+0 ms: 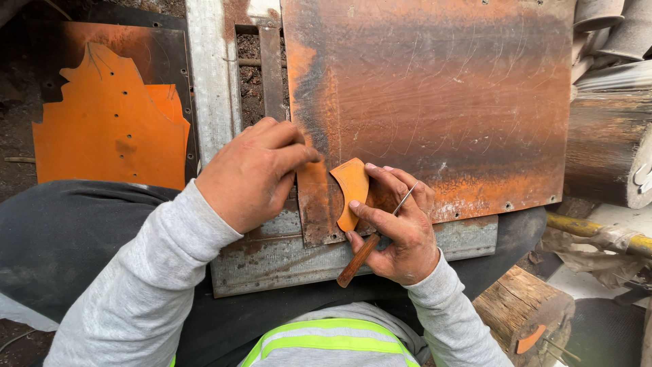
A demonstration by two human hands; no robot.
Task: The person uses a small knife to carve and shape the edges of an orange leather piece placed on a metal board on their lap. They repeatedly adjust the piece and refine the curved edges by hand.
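Head view caught the right hand [401,234] pinching a small orange leather piece [351,190] — curved, half-moon shaped — with a wooden-handled awl [370,246] tucked in the same grip. Left hand [252,173] was curled, fingertips pressing the rusty, scratched metal plate [441,102] beside the piece. Larger orange leather cutouts [109,122] lay far left — a rough log [523,306] sat lower right.

Dirt ground [17,129], wooden log [523,306], grey metal frame [210,81], daylight
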